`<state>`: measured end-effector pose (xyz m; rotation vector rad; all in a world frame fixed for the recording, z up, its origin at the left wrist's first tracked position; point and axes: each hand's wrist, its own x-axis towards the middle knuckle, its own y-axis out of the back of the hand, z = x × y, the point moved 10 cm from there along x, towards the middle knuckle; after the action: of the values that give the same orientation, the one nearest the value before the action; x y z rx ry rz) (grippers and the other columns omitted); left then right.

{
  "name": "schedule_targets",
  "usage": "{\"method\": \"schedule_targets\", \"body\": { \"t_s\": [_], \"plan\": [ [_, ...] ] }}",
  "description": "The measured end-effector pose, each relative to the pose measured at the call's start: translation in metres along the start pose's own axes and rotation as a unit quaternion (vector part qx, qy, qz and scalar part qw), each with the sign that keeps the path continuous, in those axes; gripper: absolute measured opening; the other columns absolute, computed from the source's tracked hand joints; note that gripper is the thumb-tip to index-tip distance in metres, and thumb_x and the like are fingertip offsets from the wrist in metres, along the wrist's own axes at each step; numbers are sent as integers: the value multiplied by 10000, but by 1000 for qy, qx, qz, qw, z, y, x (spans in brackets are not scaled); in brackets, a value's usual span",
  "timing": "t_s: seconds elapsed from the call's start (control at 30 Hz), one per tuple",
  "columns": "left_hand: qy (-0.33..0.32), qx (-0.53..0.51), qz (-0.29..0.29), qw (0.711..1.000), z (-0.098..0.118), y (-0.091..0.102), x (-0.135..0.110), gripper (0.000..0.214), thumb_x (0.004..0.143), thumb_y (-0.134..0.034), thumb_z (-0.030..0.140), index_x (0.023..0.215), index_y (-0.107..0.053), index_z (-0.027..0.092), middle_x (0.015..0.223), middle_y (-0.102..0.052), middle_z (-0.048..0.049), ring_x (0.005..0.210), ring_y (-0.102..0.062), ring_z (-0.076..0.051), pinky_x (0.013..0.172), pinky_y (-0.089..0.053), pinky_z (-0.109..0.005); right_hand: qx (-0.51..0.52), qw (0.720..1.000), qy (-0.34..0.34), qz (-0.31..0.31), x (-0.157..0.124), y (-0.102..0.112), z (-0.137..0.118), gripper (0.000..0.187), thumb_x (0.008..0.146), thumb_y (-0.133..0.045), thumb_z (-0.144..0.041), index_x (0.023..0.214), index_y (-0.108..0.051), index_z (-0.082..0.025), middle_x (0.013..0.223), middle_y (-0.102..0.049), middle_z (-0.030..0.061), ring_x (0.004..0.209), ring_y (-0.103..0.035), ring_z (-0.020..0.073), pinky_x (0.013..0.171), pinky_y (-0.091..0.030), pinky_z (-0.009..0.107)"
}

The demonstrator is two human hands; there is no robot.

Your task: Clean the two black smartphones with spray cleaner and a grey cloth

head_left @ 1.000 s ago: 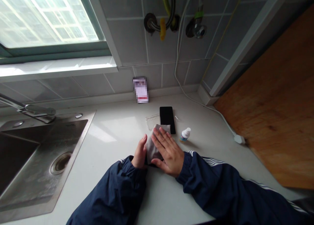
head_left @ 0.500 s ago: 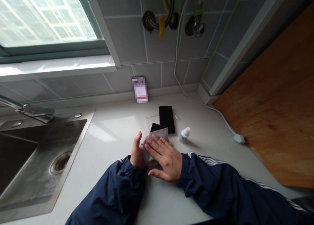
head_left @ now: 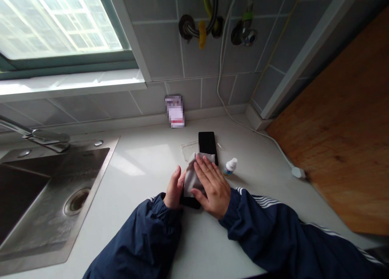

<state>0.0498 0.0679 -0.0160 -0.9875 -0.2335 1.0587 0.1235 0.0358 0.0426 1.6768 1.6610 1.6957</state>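
Phone (head_left: 190, 202) lay under a grey cloth (head_left: 191, 178) — right hand (head_left: 212, 187) pressed flat on it, seemingly mid-wipe, left hand (head_left: 174, 189) open against its edge — the next stroke wanted that brace firm.

The sink (head_left: 45, 198) is set into the desk (head_left: 146, 157) at the left. At the centre, a cloth (head_left: 192, 177) lies on a phone (head_left: 190, 202). Just behind lies a second phone (head_left: 208, 144), with a case (head_left: 186, 149) at its left. A bottle (head_left: 230, 166) stands right of the cloth. A card (head_left: 174, 111) leans on the wall behind. A plug (head_left: 298, 172) lies far right.
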Motion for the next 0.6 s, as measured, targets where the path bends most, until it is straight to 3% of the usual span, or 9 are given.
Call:
{"method": "schedule_targets", "body": {
  "t_s": [0.23, 0.6],
  "plan": [
    [-5, -10, -25, 1000, 0, -3, 0, 817, 905, -604, 659, 1573, -467, 208, 1571, -540, -118, 1504, -406, -403, 1283, -232, -519, 4, 1000, -23, 14, 2, 3, 6, 743, 1083, -359, -521, 1686, -110, -164, 1719, -254, 113, 1588, -261, 303, 1252, -337, 525],
    [-7, -3, -11, 1000, -1, 1, 0, 846, 893, -615, 679, 1575, -464, 202, 1578, -528, -132, 1506, -400, -408, 1278, -238, -531, 14, 1000, -18, 8, 1, -1, 4, 767, 1077, -372, -517, 1685, -93, -142, 1728, -217, 137, 1604, -200, 322, 1251, -331, 556]
  ]
}}
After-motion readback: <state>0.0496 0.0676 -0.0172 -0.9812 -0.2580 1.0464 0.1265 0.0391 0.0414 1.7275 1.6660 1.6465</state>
